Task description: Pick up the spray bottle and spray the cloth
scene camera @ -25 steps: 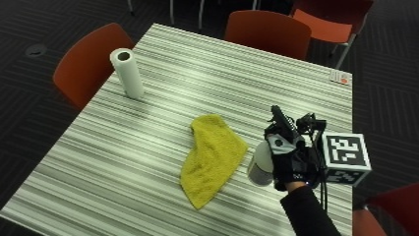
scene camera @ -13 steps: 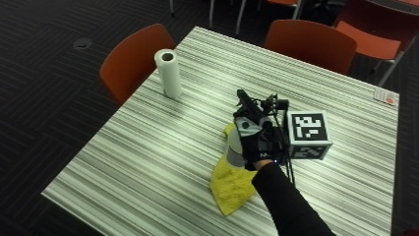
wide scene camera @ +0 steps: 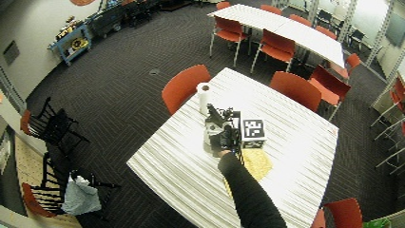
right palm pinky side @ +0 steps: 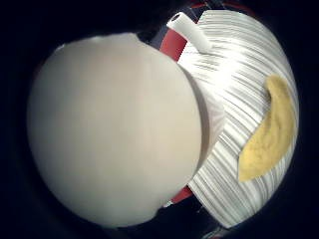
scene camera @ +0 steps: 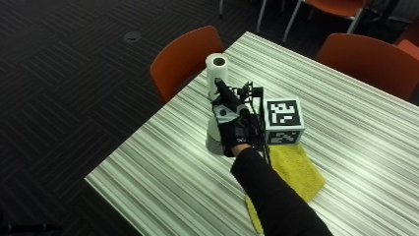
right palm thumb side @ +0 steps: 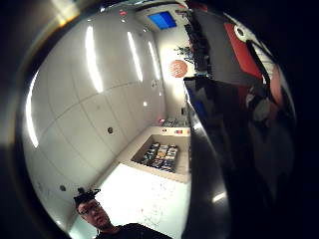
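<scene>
At the near edge of the striped table (scene camera: 367, 123), the gloved right hand (scene camera: 233, 129) has its grip wrapped round the spray bottle (scene camera: 215, 135), fingers curled about the pale body; the bottle stands upright, its base at or just above the table top, hard to tell which; from the little-finger side of the palm that pale body (right palm pinky side: 114, 129) fills most of the sight, close against the hand; just beside the arm, the yellow cloth (scene camera: 294, 174) lies flat on the table, partly under the black sleeve (scene camera: 272, 196); farther along, a paper towel roll (scene camera: 217, 71) stands upright near the orange chair (scene camera: 183, 61).
</scene>
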A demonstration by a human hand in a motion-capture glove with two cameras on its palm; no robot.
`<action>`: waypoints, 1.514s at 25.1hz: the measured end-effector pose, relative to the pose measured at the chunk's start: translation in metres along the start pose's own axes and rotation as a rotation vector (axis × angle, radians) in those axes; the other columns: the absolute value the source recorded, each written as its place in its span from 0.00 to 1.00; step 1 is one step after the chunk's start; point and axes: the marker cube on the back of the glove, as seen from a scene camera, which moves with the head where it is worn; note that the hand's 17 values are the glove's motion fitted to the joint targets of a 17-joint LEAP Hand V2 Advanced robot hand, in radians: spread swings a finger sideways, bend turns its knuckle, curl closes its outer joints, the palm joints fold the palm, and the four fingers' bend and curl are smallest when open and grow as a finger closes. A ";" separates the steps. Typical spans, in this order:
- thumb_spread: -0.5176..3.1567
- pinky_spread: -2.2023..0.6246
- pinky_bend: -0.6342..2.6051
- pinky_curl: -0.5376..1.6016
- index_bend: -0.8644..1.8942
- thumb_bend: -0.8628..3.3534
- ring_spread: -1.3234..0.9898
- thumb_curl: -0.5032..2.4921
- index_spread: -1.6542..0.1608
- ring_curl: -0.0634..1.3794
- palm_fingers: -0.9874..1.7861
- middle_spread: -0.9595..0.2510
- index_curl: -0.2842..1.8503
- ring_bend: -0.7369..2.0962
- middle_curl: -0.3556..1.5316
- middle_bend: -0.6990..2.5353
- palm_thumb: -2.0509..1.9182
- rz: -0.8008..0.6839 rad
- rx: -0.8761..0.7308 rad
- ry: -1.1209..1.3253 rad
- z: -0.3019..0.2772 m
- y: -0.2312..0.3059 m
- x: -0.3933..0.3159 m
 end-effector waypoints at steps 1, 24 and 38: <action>0.33 0.84 0.23 0.31 0.46 0.20 0.51 0.45 0.84 0.39 0.67 0.75 0.43 0.47 0.51 0.40 0.81 0.005 0.001 -0.003 0.000 0.001 0.003; 0.34 0.82 0.22 0.30 0.47 0.20 0.52 0.45 0.83 0.38 0.65 0.75 0.44 0.44 0.52 0.41 0.81 0.064 -0.032 0.121 0.008 0.048 0.108; 0.37 0.82 0.27 0.32 0.42 0.20 0.55 0.44 0.81 0.36 0.48 0.78 0.42 0.40 0.49 0.35 0.80 0.164 -0.124 0.141 0.011 0.065 0.128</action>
